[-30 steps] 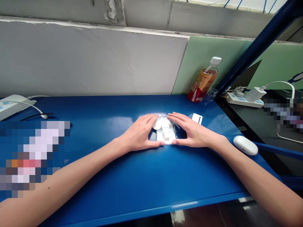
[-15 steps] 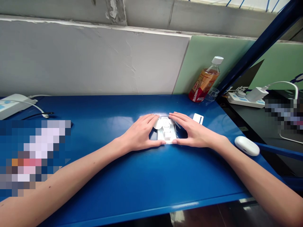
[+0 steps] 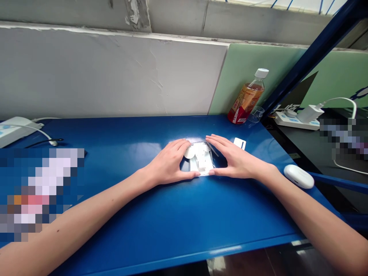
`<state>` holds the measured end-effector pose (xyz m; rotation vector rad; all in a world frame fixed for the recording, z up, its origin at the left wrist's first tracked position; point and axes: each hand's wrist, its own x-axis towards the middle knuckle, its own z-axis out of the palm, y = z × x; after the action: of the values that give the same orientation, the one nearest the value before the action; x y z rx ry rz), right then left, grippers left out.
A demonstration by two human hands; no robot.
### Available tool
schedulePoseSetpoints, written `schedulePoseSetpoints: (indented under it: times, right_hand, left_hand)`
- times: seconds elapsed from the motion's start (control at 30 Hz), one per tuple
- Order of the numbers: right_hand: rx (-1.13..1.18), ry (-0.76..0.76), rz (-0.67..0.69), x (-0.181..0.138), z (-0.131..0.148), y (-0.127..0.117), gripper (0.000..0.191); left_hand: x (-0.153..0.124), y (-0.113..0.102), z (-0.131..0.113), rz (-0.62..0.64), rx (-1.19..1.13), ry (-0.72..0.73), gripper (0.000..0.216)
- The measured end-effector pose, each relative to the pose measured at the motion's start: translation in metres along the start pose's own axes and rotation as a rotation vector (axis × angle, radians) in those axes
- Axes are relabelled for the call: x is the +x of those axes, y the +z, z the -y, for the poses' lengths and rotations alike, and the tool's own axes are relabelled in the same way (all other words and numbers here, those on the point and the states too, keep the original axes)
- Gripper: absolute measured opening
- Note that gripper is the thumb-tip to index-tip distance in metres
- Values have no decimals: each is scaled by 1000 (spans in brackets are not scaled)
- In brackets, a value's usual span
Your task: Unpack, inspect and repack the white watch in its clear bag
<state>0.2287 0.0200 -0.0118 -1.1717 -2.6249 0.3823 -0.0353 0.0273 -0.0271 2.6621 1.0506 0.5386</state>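
Note:
A small clear plastic packet (image 3: 200,159) with white pieces in it lies on the blue desk, its inside washed out by glare. My left hand (image 3: 171,161) holds its left side, thumb at the near corner and fingers at the far one. On the other side, my right hand (image 3: 233,157) grips the near and far right corners in the same way. A round white piece (image 3: 189,151) shows beside my left fingertips. What the white pieces are, I cannot make out.
Behind my right hand lies a small white card (image 3: 239,143). A white earbud case (image 3: 299,176) sits by the desk's right edge. A drink bottle (image 3: 247,99) stands at the back right. Power strips lie at left (image 3: 17,130) and right (image 3: 296,120). A blurred-out item (image 3: 46,184) is at left.
My hands keep almost the same pose around the packet. Its white contents look brighter and less distinct now. The whole view has shifted slightly.

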Motion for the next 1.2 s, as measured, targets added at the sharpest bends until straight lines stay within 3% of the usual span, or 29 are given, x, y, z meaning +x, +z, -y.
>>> schedulePoseSetpoints:
  times: [0.33, 1.2]
  right_hand:
    - [-29, -14, -22, -2, -10, 2, 93]
    - [-87, 21, 20, 0, -4, 3, 98]
  left_hand:
    - [-1, -1, -2, 0, 21, -15, 87]
    - [-2, 0, -1, -16, 55, 10, 82]
